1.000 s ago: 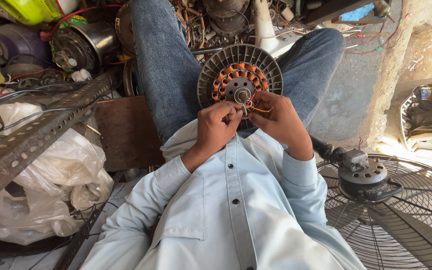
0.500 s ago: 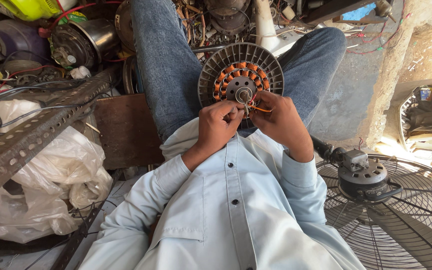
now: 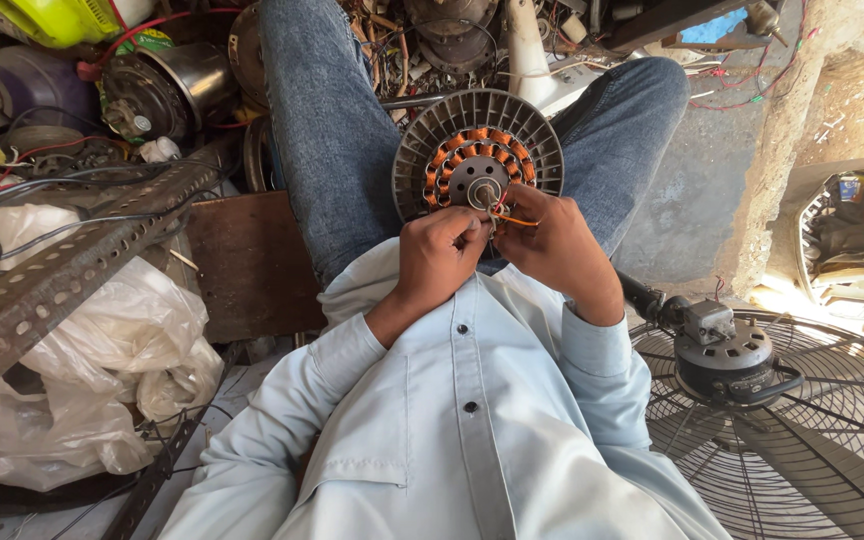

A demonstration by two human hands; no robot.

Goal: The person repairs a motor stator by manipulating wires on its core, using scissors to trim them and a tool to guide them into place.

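At twelve o'clock, fan motor stator [image 3: 477, 150] propped between knees; left hand [image 3: 439, 257] and right hand [image 3: 554, 248] both pinching thin wires [image 3: 508, 216] at six o'clock of hub.

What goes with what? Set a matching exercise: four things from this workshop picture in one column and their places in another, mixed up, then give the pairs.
Things:
1. fan motor
2. fan guard
3. plastic bags
4. metal angle bar

Places:
A. low right, beside the person
B. between the knees, at both hands
C. left, slanting above the bags
D. low left, under the bar

Pairs: 1-B, 2-A, 3-D, 4-C
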